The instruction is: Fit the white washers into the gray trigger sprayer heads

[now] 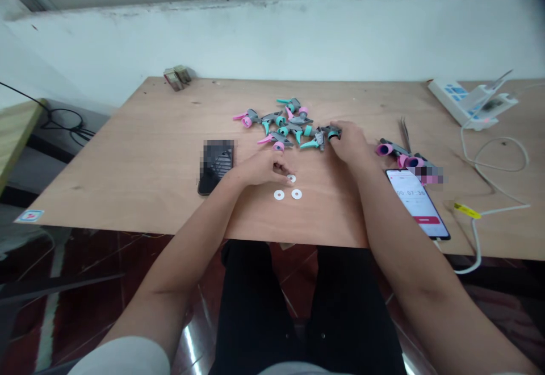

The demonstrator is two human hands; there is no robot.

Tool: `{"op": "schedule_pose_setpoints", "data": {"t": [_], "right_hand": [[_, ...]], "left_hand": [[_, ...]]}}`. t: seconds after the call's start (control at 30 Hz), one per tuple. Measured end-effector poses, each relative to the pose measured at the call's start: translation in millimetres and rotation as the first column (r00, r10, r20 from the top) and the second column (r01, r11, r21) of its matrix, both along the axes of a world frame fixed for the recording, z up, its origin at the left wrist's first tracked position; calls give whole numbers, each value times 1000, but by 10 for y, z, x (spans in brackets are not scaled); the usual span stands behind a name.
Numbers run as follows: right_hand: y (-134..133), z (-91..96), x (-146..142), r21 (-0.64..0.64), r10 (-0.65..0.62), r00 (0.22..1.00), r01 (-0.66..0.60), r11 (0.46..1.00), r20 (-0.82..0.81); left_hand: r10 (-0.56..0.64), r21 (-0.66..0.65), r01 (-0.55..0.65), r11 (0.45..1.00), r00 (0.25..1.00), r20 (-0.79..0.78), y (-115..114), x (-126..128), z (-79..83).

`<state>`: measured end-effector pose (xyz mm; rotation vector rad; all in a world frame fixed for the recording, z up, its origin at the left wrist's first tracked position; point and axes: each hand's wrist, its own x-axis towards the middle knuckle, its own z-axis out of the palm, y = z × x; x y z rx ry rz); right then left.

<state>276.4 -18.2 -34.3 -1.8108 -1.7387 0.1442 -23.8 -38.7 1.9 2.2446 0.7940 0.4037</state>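
Touching a white ring with narrow left fingers, can't tell if gripping, near two more rings; holding a green-and-grey clip between right fingers, beside other clips

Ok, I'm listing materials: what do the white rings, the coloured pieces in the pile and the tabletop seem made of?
White rings: thin, flat, matte-looking; plastic or card, I can't tell which. Coloured pieces: probably moulded plastic, smooth-looking, given their even pink, teal and grey. Tabletop: likely wood or wood-faced board, low sheen, judging by tan tone and knot-like marks.
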Motion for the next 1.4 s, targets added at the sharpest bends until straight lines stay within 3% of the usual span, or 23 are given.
{"op": "schedule_pose_setpoints", "data": {"t": [0.17, 0.33, 0.43, 0.53, 0.63, 0.7, 0.77, 0.87, 0.97, 1.1, 1.4], "right_hand": [[-3, 0, 19, -8, -89, 995, 90, 996, 54], [-2, -94, -16, -5, 9, 999, -9, 1000, 53], [43, -164, 22, 17, -13, 1000, 13, 1000, -1], [96, -166, 91, 124, -72, 989, 88, 988, -133], [80, -97, 50, 321, -30, 952, 133, 938, -305], [7, -49, -96, 395, 121, 916, 43, 918, -382], [-95, -23, -314, 400, 322, 855, -150, 904, -407], [-216, -22, -632, 399, 506, 776, -357, 845, -376], [-247, -24, -788, 408, 573, 742, -430, 805, -347], [-233, -3, -791, 410, 595, 741, -460, 787, -311], [-269, -35, -836, 399, 619, 748, -505, 765, -240]], "left_hand": [[14, -16, -14, 1000, 999, -38, -20, 17, 18], [-2, -95, 7, 995, 998, 58, -51, 31, 17], [18, -153, -7, 988, 997, 72, -66, 45, -16], [61, -147, -43, 988, 990, 123, -75, 81, -77], [180, -135, -143, 981, 929, 324, -58, 137, -143], [265, -172, -206, 963, 829, 492, -27, 174, -173], [336, -240, -236, 942, 708, 621, 12, 199, -186], [386, -312, -228, 922, 590, 709, 58, 211, -180], [402, -347, -209, 914, 569, 717, 62, 208, -161], [451, -396, -226, 890, 559, 696, 31, 207, -136], [421, -283, -314, 906, 608, 673, -28, 241, -134]]}}
